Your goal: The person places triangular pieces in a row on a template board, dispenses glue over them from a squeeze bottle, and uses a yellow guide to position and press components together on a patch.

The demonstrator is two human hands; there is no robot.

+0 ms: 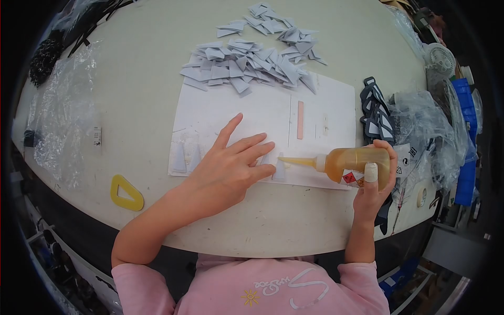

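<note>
My right hand [377,181] is wrapped round a squeeze bottle [357,164] of amber liquid, tipped on its side. A white wrap covers one finger or the thumb of that hand. The bottle's long nozzle [296,160] points left, its tip at a small pale wedge-shaped piece [279,169] near the front edge of a white board [236,113]. My left hand [228,168] lies palm down over the board with its fingers spread, fingertips beside that piece. Two similar wedges, one of them a left-hand wedge [180,159], stand to its left. Part of the board is hidden under my hand.
A heap of pale flat pieces [247,63] covers the board's back edge. A pinkish strip [300,119] lies on the board. A yellow frame [126,193] rests at the left, dark pieces [375,110] at the right. Clear plastic bags [63,105] lie at both sides.
</note>
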